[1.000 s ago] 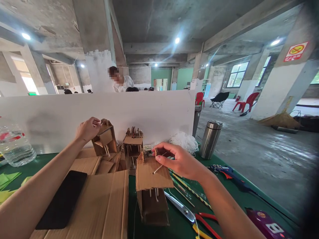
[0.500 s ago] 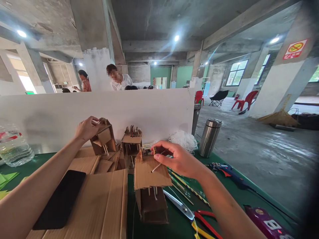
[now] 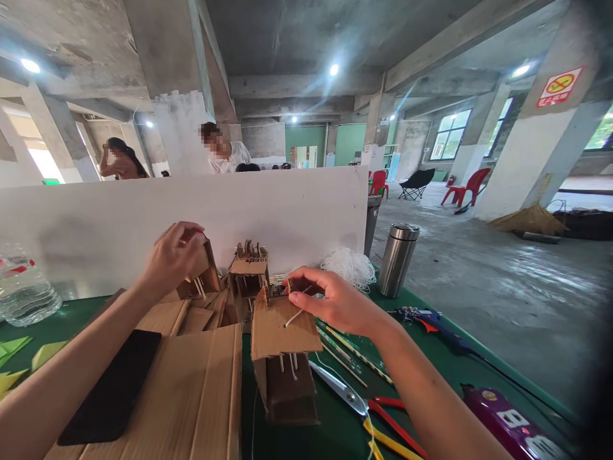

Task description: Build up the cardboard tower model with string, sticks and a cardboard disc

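Observation:
My right hand point(image 3: 330, 300) pinches a small upright cardboard tab point(image 3: 290, 285) on top of the nearest cardboard box model point(image 3: 285, 329). White string runs from near these fingers into a hole in the box's top, and short white sticks hang below it. My left hand point(image 3: 175, 255), slightly blurred, is raised in front of a second cardboard box model point(image 3: 211, 276) and hides part of it. Its fingers are loosely curved and apart, with nothing visible in them. Between the hands, farther back, stands a third cardboard box model point(image 3: 249, 265) with upright discs on top.
Cardboard sheets point(image 3: 201, 383) and a black phone point(image 3: 115, 390) lie at left, near a water bottle point(image 3: 23, 287). Scissors point(image 3: 347, 393), a glue gun point(image 3: 431, 322), a purple tape measure point(image 3: 507, 421), a steel flask point(image 3: 399, 262) and string point(image 3: 349, 268) sit right. A white panel point(image 3: 287, 211) borders the back.
My left hand has come off the top of the left box and shifted slightly right and towards me. My right hand keeps its pinch on the tab. The camera view has shifted slightly.

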A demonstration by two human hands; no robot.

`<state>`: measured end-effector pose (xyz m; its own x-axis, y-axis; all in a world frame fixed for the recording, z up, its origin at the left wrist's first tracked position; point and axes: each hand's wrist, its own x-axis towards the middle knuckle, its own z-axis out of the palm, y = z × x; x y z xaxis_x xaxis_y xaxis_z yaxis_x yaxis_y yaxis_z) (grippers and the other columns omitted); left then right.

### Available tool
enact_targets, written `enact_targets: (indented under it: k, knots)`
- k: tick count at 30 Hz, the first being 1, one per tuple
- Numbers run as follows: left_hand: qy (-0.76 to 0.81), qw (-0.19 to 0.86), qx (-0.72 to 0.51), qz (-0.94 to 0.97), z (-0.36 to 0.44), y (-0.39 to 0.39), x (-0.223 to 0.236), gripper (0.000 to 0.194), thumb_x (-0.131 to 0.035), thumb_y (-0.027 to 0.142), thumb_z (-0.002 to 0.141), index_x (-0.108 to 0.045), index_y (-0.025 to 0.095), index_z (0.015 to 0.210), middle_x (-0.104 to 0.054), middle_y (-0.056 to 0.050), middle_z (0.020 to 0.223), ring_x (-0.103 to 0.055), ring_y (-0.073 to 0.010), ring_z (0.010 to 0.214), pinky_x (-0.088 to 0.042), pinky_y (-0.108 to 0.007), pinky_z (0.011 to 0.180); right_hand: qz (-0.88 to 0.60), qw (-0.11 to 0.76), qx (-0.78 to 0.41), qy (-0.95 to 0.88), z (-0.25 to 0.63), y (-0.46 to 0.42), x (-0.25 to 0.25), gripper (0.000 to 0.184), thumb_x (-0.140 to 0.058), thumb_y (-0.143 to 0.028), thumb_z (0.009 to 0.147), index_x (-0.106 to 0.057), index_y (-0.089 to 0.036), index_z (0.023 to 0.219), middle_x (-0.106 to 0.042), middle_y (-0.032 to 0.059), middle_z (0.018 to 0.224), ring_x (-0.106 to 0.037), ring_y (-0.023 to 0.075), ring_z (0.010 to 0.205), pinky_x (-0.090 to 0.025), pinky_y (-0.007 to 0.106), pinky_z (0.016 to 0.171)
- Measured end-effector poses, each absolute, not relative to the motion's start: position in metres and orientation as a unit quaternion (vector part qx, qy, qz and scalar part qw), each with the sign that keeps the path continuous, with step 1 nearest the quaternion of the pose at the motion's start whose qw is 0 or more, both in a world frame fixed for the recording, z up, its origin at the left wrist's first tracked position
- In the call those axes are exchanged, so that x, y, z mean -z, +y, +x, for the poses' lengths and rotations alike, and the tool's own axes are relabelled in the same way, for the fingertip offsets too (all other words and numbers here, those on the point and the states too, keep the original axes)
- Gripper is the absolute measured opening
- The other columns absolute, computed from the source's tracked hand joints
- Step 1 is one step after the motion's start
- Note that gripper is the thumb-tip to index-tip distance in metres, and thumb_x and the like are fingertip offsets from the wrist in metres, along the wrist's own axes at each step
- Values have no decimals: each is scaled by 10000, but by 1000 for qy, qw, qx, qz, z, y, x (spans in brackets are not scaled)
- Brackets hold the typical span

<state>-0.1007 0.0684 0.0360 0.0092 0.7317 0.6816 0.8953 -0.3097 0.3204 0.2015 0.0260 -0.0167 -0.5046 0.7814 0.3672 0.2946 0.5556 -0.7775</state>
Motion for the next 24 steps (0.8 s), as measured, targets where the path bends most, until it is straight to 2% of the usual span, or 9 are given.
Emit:
enact_targets:
  k: [2,5,7,9,12,17,20,24]
  knots:
    - [-475,75,400,-780,-83,36,-20,436,-385,531,933,-556,217,1182,-636,-93,1171,-647,-255,986,-556,-376,831,-341,367,-329,-800,202,26,17,185,-586,-352,919,-626,-210,1031,-660,50,975,-588,195,884,-488,337,785]
    - [-343,98,365,-860,-61,-7,17,706,-542,625,876,-349,200,1406,-490,-176,1359,-555,-331,1183,-527,-482,938,-349,365,-325,-800,201,26,17,212,-594,-384,920,-630,-216,1044,-663,54,1002,-593,199,892,-488,330,767]
    - [-310,160,365,-863,-50,-27,46,836,-648,538,853,-224,183,1479,-388,-229,1436,-409,-389,1333,-453,-570,1020,-347,371,-318,-800,201,25,17,218,-595,-386,917,-634,-218,1052,-669,53,1010,-600,201,898,-489,336,784]
    - [-288,225,373,-853,-41,-39,73,907,-764,412,791,-223,209,1489,-342,-217,1460,-278,-418,1413,-351,-616,1089,-341,381,-311,-801,200,25,18,204,-591,-362,915,-637,-217,1051,-679,50,1004,-607,203,901,-489,346,808]
    - [-274,278,390,-834,-31,-46,98,867,-840,339,723,-336,262,1423,-254,-148,1542,-206,-376,1457,-214,-574,1175,-336,386,-309,-801,199,25,19,188,-577,-335,919,-638,-217,1052,-691,54,1006,-616,209,909,-490,360,822]
    - [-299,282,386,-826,-21,-45,103,759,-908,339,615,-499,247,1247,-177,-136,1594,-215,-381,1455,-203,-544,1181,-331,386,-313,-802,198,24,16,172,-573,-323,916,-632,-217,1037,-690,55,1012,-621,211,919,-490,360,829]
    - [-303,289,377,-826,-19,-42,102,714,-891,296,640,-515,238,1244,-288,-168,1529,-311,-382,1404,-248,-563,1155,-332,386,-316,-801,198,23,15,168,-570,-315,914,-632,-216,1035,-690,56,1010,-620,212,919,-492,363,825]
    - [-279,306,377,-829,-17,-42,104,527,-787,205,747,-544,243,1213,-491,-119,1333,-434,-326,1307,-306,-541,1137,-334,385,-311,-802,198,22,15,164,-565,-315,921,-625,-222,1042,-689,53,1027,-619,208,929,-491,354,821]
